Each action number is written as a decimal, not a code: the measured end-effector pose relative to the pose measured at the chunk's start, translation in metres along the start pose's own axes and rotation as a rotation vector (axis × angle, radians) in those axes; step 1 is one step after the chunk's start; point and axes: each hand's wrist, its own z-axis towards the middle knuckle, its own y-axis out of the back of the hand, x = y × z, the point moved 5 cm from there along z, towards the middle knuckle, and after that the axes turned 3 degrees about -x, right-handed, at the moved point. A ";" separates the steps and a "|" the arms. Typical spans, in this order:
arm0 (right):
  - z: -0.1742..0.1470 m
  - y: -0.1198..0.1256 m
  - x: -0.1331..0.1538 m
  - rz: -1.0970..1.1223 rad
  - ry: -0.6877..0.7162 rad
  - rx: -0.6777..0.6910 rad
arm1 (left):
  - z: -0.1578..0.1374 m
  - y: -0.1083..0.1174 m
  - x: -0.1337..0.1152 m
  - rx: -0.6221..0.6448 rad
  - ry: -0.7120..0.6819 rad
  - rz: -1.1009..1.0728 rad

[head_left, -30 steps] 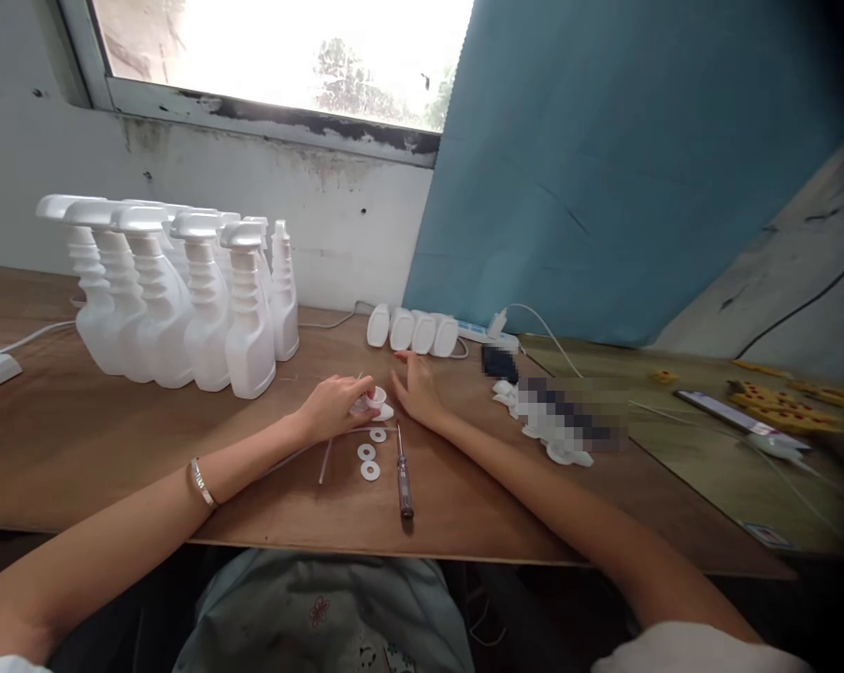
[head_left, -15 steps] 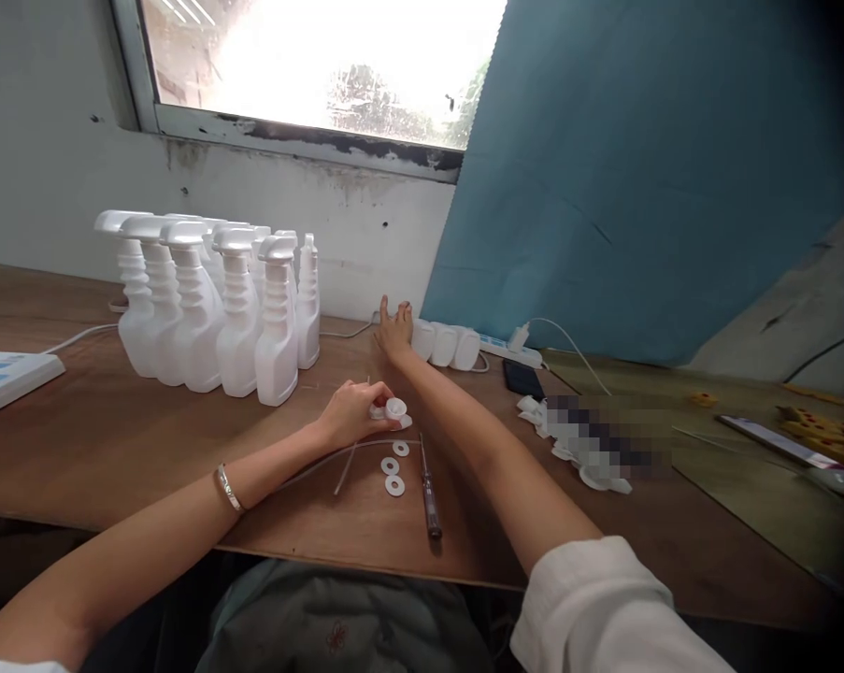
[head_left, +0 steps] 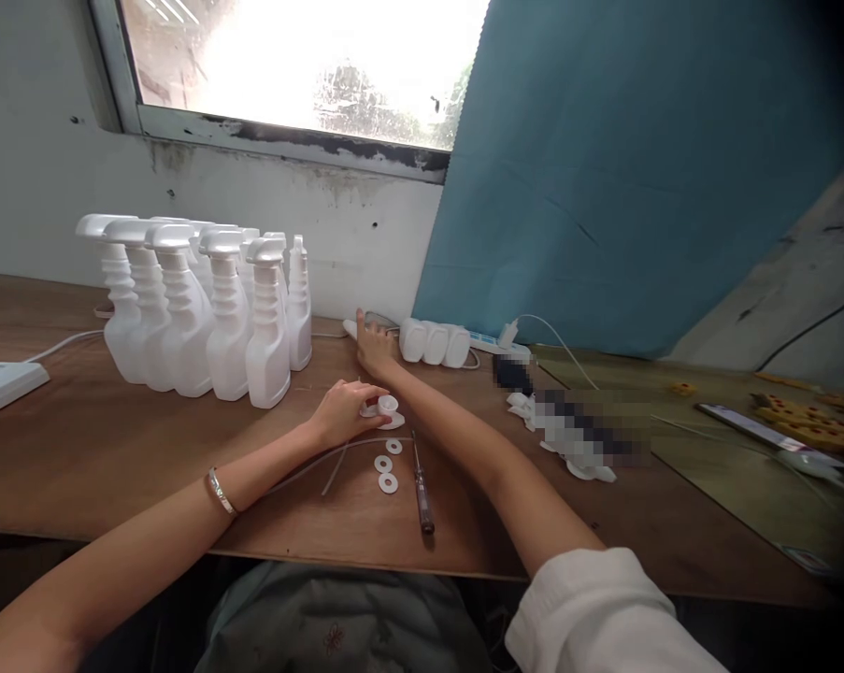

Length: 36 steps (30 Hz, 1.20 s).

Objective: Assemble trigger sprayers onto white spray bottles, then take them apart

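Note:
In the head view my left hand (head_left: 346,411) pinches a small round white plastic cap (head_left: 388,405) just above the table. A flat white piece (head_left: 392,422) shows right under that cap. Farther back, near the wall, my right hand (head_left: 375,348) has its fingers curled on a white plastic piece (head_left: 350,328). Only a narrow end of that piece shows; my hand hides the remainder. Several white washers, one of them a flat ring (head_left: 388,483), lie below my left hand, beside a screwdriver (head_left: 422,500). A thin clear tube (head_left: 334,472) passes under my left wrist.
Several white spray bottles (head_left: 267,346) stand at the left, near a power strip (head_left: 7,385). White bottles (head_left: 434,344) lie right of my right hand, by another power strip (head_left: 495,344). White parts (head_left: 582,467) form a row at the right. A phone (head_left: 765,435) lies beyond.
My right hand has moved left and slightly down, away from the lying bottles, and a white end now shows beside its fingers. My left hand keeps the cap. The view has shifted slightly.

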 end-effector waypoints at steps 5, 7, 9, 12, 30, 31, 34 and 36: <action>0.019 0.065 -0.025 0.385 -0.167 -0.303 | -0.001 -0.001 0.005 -0.004 0.055 -0.055; 0.025 0.105 -0.046 0.556 -0.189 -0.481 | -0.001 -0.002 0.008 0.000 0.105 -0.112; 0.024 0.148 -0.067 0.654 -0.159 -0.620 | -0.001 -0.003 0.010 -0.004 0.156 -0.167; 0.008 0.206 -0.087 0.728 -0.087 -0.725 | -0.001 -0.004 0.012 -0.022 0.185 -0.220; -0.055 0.186 -0.080 0.910 0.006 -0.686 | -0.003 -0.006 0.010 -0.023 0.206 -0.367; -0.055 0.185 -0.081 0.888 0.013 -0.688 | -0.003 -0.007 0.011 -0.014 0.227 -0.387; -0.054 0.189 -0.084 0.858 0.101 -0.612 | -0.004 -0.011 0.015 0.005 0.293 -0.439; -0.056 0.194 -0.088 0.887 0.201 -0.483 | -0.004 -0.012 0.016 -0.007 0.314 -0.476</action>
